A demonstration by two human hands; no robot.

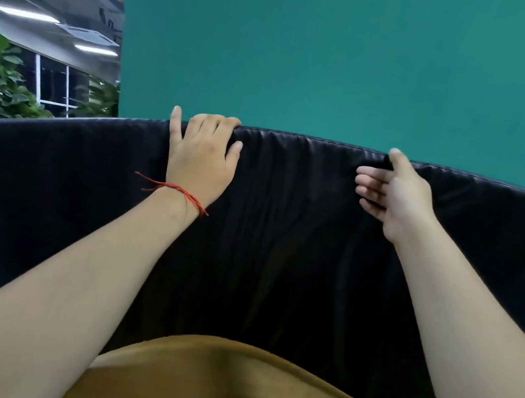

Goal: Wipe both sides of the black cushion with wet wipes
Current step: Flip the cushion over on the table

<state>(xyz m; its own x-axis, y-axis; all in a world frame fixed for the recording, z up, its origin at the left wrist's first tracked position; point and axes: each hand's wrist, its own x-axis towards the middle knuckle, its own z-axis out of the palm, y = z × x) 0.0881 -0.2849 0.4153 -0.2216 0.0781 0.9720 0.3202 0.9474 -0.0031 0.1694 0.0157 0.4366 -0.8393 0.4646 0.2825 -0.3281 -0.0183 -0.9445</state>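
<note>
Cushion (282,237) stands upright, probably for turning: left hand (203,157) curls over its top edge to steady it; right hand (393,194) is released, fingers straight, near that edge.

The person is wearing a thin red string bracelet (182,190) round the wrist of the left hand (203,157), its loose ends sticking out to either side. A smooth mustard-brown garment (238,396) is covering the torso, and both forearms are showing uncovered.
</note>
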